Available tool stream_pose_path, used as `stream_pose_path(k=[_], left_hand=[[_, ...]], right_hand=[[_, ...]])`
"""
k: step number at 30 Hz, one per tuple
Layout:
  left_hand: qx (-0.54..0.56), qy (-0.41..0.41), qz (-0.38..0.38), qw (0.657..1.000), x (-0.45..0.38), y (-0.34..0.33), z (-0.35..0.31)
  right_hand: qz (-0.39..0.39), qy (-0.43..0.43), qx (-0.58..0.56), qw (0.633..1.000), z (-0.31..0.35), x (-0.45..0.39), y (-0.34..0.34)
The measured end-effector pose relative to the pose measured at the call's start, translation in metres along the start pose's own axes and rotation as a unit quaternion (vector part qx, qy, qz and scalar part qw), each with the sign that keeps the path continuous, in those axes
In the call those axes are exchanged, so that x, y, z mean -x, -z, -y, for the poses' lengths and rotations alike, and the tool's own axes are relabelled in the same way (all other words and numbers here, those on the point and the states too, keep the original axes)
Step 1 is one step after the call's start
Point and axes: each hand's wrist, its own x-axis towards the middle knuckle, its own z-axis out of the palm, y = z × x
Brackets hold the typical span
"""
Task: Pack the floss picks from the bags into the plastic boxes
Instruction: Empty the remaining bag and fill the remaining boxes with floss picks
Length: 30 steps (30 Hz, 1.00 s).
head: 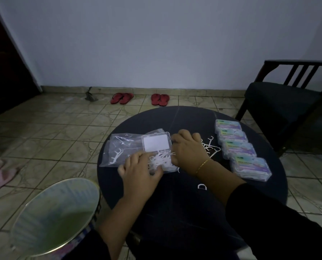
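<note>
Four closed clear plastic boxes with pastel labels (242,149) lie in a row on the round dark table (175,203), well to the right of both hands and touched by neither. Between the hands sits an open clear plastic box (157,149), its lid with a white square label lying flat just beyond the fingertips. A heap of white plastic floss picks (160,159) fills its near half, right under and between the fingers.

Left hand (137,173): its fingers (150,171) are loosely spread and curled down onto the left side of the heap, pressing on the picks and the near edge of the box; whether they pinch any single pick cannot be told.

Right hand (189,149): knuckles up, fingers bent downward at the right edge of the open box, touching the pile there. The fingertips are hidden under the hand, so any hold on a pick cannot be told. A thin gold bracelet (202,166) circles that wrist.

Left of the left fingers lies a crumpled clear plastic bag (122,149) with a few picks visible inside. More loose white floss picks (209,147) lie on the table just beyond the right hand's knuckles.
</note>
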Motion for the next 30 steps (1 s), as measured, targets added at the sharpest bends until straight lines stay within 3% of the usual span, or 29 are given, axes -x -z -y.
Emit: stream_pose_path(k=[5,11,14,17,24,30], left_hand=[[-0.010,0.034,0.009,0.999,0.012,-0.009,0.004],[-0.036,0.049,0.021,0.998,0.013,-0.009,0.004],[-0.055,0.049,0.031,0.997,0.013,-0.011,0.005],[-0.057,0.034,0.032,0.997,0.012,-0.011,0.005],[-0.023,0.030,0.017,0.999,0.014,-0.014,0.008],[-0.031,0.008,0.049,0.998,0.012,-0.020,0.014]], right_hand=[[0.010,0.027,-0.069,0.997,0.018,-0.003,-0.014],[-0.058,-0.178,-0.238,0.953,0.024,0.029,-0.027],[-0.029,-0.256,-0.243,0.935,0.029,0.037,-0.032],[0.008,-0.246,-0.227,0.942,0.033,0.039,-0.036],[-0.035,-0.224,-0.258,0.939,0.036,0.038,-0.031],[0.011,-0.206,-0.215,0.955,0.033,0.038,-0.028]])
